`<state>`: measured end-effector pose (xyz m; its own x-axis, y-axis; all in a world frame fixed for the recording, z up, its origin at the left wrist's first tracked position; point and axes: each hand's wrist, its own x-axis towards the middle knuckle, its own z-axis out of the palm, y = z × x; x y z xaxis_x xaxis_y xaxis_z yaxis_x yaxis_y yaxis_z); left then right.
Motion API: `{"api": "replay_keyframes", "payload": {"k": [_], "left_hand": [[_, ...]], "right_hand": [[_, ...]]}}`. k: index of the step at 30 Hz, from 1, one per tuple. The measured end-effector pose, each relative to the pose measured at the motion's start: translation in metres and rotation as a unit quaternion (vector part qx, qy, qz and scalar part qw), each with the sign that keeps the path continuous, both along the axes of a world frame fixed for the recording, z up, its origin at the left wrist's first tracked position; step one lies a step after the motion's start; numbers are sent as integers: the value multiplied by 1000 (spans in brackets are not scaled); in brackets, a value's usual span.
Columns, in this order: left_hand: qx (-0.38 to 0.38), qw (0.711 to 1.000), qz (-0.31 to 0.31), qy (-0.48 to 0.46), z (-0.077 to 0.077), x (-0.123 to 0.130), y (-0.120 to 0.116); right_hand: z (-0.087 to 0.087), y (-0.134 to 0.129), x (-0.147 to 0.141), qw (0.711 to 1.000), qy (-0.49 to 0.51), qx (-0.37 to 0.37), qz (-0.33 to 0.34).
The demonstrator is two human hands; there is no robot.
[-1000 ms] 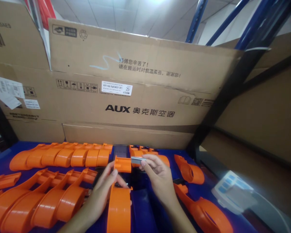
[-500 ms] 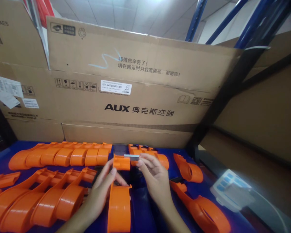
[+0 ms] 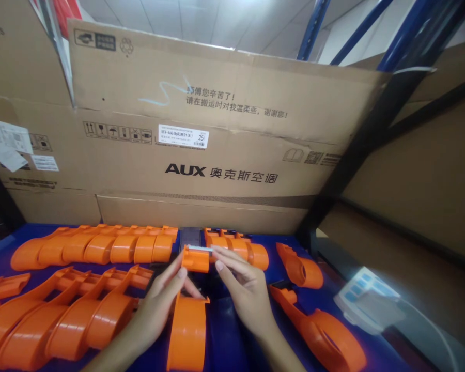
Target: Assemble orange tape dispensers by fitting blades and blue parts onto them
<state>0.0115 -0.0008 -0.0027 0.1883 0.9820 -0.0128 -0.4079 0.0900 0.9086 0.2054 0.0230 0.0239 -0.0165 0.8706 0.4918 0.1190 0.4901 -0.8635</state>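
My left hand [image 3: 165, 294] is closed around an orange plastic tape dispenser [image 3: 188, 330], whose narrow head [image 3: 196, 261] points up between thumb and fingers. Along the top edge of that head lies a small serrated metal blade [image 3: 200, 248], teeth upward. The fingertips of my right hand [image 3: 248, 289] pinch the blade's right end. Whether the blade is seated in the head I cannot tell. Part of the dispenser's frame is hidden behind my left fingers.
Orange dispensers stand in a back row [image 3: 101, 248] and a front-left row [image 3: 67, 330]. More lie at right, including one dispenser [image 3: 329, 336] near my right forearm. A white device with a cable [image 3: 368, 299] sits far right. A cardboard wall [image 3: 217, 150] rises behind.
My right hand has moved left, sliding the blade from sticking out past the head's right side to lying along its top edge. My left hand stays around the dispenser.
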Motion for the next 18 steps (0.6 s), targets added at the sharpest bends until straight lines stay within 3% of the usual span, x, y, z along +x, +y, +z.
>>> {"api": "replay_keyframes", "payload": {"k": [6, 10, 11, 13, 15, 18], "left_hand": [[-5, 1000, -11, 0, 6, 0, -3], [-25, 999, 27, 24, 20, 2, -4], [-31, 998, 40, 32, 22, 2, -4], [-39, 997, 50, 39, 26, 2, -5], [-48, 997, 46, 37, 28, 3, -5], [-59, 996, 48, 46, 32, 3, -6]], "right_hand": [[2, 2, 1, 999, -32, -12, 16], [2, 13, 18, 986, -152, -30, -54], [2, 16, 24, 971, -225, -37, -74], [-1, 20, 36, 908, -399, -69, -111], [-5, 23, 45, 852, -493, -98, -146], [-9, 26, 52, 830, -521, -112, -165]]}}
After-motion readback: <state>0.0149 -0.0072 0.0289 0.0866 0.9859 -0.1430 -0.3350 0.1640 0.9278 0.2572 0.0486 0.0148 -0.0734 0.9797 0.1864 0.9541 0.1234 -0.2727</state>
